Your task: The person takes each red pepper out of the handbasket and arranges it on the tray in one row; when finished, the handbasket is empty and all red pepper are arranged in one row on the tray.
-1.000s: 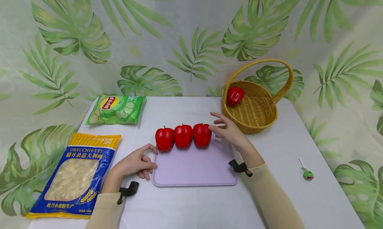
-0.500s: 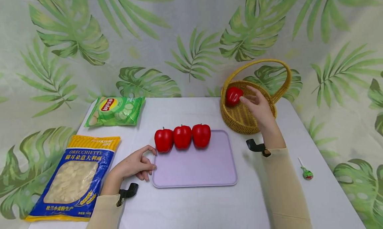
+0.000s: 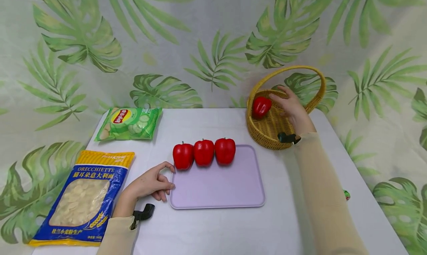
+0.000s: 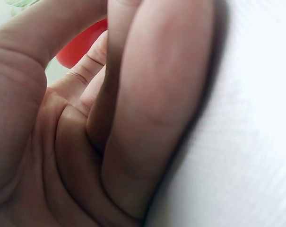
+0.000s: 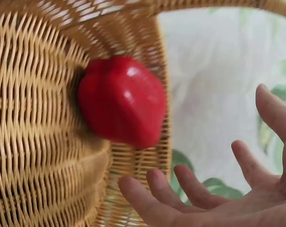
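My left hand [image 3: 150,182] rests at the left edge of the lilac tray [image 3: 220,190], index finger and thumb tips right at the rim. In the left wrist view its fingers [image 4: 157,94] are loosely bent. A row of three red bell peppers [image 3: 204,152] stands along the tray's far side. My right hand [image 3: 291,106] reaches over the wicker basket [image 3: 271,138], fingers spread, holding nothing. Left of those fingers, another red bell pepper [image 3: 261,107] leans against the basket's inner wall. In the right wrist view the fingertips are apart from this pepper [image 5: 121,101].
The basket's tall handle [image 3: 323,92] arches over the right hand. A green chip bag [image 3: 130,123] lies at the back left, with a blue and yellow pasta bag [image 3: 80,199] nearer. The right forearm partly hides a lollipop [image 3: 347,195].
My right hand has moved from beside the peppers on the tray to over the basket, then slightly farther back with fingers spread. The left hand stays at the tray's edge.
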Demonstrator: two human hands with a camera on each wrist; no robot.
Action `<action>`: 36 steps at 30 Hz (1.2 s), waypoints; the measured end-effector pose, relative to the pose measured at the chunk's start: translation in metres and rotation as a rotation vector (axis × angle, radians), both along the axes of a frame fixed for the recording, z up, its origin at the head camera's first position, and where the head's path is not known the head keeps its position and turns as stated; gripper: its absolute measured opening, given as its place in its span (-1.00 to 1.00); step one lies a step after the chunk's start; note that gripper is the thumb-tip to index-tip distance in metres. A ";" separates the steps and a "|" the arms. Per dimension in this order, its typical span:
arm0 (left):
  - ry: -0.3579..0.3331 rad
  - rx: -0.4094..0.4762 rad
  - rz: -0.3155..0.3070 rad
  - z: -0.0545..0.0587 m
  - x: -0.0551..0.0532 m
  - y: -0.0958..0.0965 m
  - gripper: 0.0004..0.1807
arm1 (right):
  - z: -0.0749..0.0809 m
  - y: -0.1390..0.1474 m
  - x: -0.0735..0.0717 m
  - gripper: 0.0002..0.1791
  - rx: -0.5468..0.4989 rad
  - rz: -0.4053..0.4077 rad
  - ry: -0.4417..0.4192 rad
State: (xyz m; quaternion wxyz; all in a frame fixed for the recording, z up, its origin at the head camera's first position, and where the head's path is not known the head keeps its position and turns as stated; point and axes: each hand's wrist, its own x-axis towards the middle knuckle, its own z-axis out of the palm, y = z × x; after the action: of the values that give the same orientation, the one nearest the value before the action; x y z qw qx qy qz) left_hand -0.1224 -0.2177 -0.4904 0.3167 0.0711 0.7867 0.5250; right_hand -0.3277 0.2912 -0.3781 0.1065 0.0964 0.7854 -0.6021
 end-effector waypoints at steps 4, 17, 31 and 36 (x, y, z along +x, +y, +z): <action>-0.004 0.002 0.004 -0.001 0.000 -0.001 -0.44 | -0.004 0.001 -0.013 0.03 0.024 0.020 -0.070; -0.007 -0.001 0.008 0.001 0.000 0.000 -0.46 | -0.026 0.000 -0.034 0.02 -0.083 0.051 -0.171; -0.014 -0.006 0.012 0.001 0.000 -0.001 -0.46 | -0.034 -0.005 -0.036 -0.10 -0.096 0.065 -0.173; -0.018 -0.005 0.014 0.000 0.000 -0.001 -0.46 | -0.031 -0.006 -0.035 -0.14 -0.094 0.054 -0.184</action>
State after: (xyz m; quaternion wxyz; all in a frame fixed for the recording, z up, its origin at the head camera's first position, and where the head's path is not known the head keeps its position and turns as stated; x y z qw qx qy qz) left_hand -0.1227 -0.2183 -0.4902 0.3202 0.0604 0.7856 0.5259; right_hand -0.3626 0.2857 -0.4091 0.1986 0.1247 0.7454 -0.6240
